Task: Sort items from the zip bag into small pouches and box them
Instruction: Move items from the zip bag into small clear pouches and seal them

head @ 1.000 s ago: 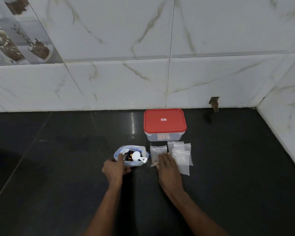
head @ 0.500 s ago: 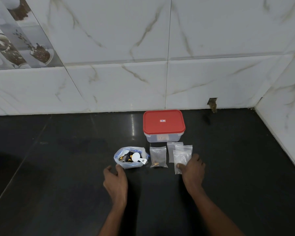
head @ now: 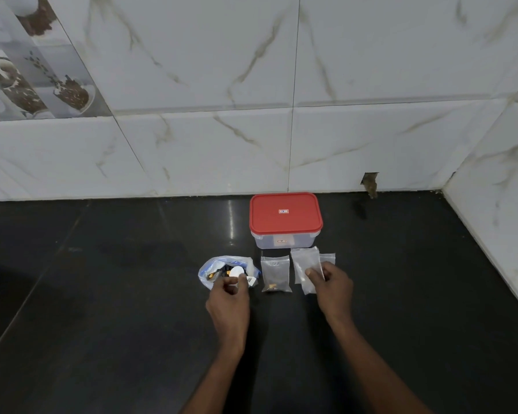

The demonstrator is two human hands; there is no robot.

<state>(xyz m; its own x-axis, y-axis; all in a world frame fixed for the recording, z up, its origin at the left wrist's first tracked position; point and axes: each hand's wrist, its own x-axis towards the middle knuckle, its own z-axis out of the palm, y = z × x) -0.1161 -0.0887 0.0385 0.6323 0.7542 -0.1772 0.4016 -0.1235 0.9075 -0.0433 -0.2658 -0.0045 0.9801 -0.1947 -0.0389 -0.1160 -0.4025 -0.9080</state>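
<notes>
red lid [head: 286, 215] label too small to read, box [head: 284, 242] sticker likewise

Left hand [head: 228, 297] fingers curled — right hand [head: 332, 289] pinching pouch [head: 307, 264].

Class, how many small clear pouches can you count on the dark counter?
3: a part-filled pouch beside the zip bag; an empty pouch pinched by the right hand; a third pouch peeking out behind it. More may lie hidden underneath.

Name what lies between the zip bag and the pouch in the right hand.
In the head view, a small clear pouch with brown bits inside lies flat between the zip bag and the empty pouch pinched by the right hand.
</notes>
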